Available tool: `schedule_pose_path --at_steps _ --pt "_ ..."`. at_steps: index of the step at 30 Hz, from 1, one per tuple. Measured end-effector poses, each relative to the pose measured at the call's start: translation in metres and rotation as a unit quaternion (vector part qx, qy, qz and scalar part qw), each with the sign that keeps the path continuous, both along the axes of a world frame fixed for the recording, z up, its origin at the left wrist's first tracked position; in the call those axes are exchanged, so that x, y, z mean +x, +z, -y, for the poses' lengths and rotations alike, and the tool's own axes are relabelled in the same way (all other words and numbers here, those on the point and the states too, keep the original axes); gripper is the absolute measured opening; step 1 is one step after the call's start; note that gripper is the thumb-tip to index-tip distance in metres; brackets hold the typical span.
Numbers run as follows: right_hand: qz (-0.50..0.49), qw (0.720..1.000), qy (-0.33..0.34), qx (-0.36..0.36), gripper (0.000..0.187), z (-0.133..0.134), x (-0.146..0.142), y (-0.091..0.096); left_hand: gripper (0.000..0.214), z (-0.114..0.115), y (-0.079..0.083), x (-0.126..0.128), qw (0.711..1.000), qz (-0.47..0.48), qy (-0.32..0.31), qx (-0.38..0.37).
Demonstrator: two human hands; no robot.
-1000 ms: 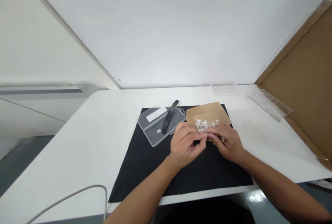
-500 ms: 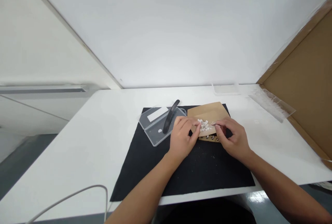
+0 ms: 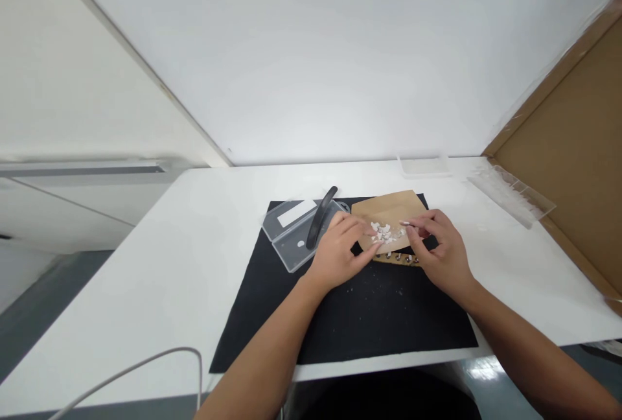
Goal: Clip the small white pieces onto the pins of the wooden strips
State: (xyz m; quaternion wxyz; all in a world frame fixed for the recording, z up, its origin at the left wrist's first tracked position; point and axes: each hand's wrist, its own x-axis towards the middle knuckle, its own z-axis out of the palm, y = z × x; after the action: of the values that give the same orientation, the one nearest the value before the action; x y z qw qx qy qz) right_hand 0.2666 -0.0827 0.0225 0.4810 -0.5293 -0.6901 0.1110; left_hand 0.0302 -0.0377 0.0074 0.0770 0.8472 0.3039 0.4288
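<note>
A brown sheet of paper or card [image 3: 396, 206] lies on a black mat [image 3: 369, 323], with a heap of small white pieces [image 3: 383, 233] on it. My left hand [image 3: 343, 248] rests at the sheet's left edge. Its thumb and fingertips are apart beside the heap, and nothing shows between them. Over the right side of the sheet, my right hand [image 3: 440, 248] pinches a tiny item between thumb and fingers, too small to name. Under the sheet's near edge shows a brown strip [image 3: 396, 258] with several shiny metal studs, partly covered.
Left of the sheet an open clear plastic case [image 3: 291, 248] bears a black curved handle-like piece [image 3: 321, 218] and a white label. Clear trays [image 3: 510, 196] stand at the back right, near a cardboard panel [image 3: 568, 148]. A cable [image 3: 146, 354] crosses the table's front left.
My left thumb and fingers have parted beside the white pieces. My right fingertips have shifted slightly up, away from the heap, still pinched.
</note>
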Motion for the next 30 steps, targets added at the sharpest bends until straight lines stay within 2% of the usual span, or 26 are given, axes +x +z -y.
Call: schedule_pose_path --at_steps 2,5,10,13,15,22,25,30 --pt "0.000 1.000 -0.004 -0.010 0.018 -0.001 0.001 0.000 0.018 0.000 0.002 -0.005 0.998 -0.050 -0.039 0.005" --pt "0.002 1.000 0.003 -0.030 0.017 -0.001 0.002 0.001 0.015 -0.003 0.002 -0.011 0.992 -0.114 -0.051 0.022" --pt "-0.005 0.999 0.024 -0.048 0.014 0.001 0.002 0.002 0.012 -0.008 -0.002 -0.013 0.987 -0.150 -0.009 0.056" --pt "-0.011 0.997 0.052 -0.063 0.011 0.001 0.001 0.003 0.012 -0.009 -0.005 -0.010 0.989 -0.135 0.031 0.056" --pt "0.008 0.994 0.077 -0.076 0.009 0.000 0.001 0.002 0.014 -0.008 -0.006 -0.009 0.992 -0.111 0.037 0.048" --pt "0.068 0.986 0.135 -0.063 0.004 0.000 -0.002 -0.006 0.013 0.002 0.004 -0.003 0.994 -0.002 -0.099 -0.044" --pt "0.078 0.982 0.155 -0.069 0.002 0.001 -0.004 -0.005 0.018 0.005 0.006 0.000 0.990 0.010 -0.125 -0.062" --pt "0.093 0.978 0.170 -0.072 0.004 0.001 -0.002 -0.005 0.015 0.005 0.004 0.002 0.989 0.023 -0.138 -0.043"
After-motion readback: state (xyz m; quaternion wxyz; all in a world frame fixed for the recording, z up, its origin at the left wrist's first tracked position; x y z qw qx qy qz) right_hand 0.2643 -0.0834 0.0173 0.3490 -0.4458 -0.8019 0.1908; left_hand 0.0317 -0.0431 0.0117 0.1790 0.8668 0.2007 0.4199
